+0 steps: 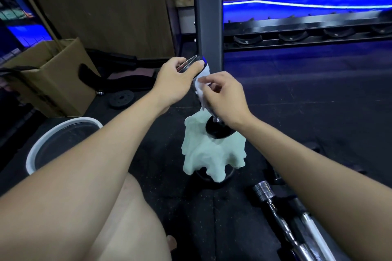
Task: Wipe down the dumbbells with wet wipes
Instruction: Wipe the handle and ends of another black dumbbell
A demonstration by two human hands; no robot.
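Note:
A small black dumbbell stands upright, its lower head (218, 130) resting on a pale green cloth (207, 152) draped over something dark on the floor. My left hand (176, 78) grips the dumbbell's upper head from above. My right hand (224, 95) pinches a white wet wipe (201, 82) wrapped round the handle just below that head. The handle is mostly hidden by the wipe and my fingers.
A white-rimmed basin (40, 146) sits at the left on the black rubber floor. A cardboard box (55, 82) and a small weight plate (122, 99) lie beyond it. A chrome bar (273, 203) lies at the lower right. A rack upright (209, 16) rises behind the dumbbell.

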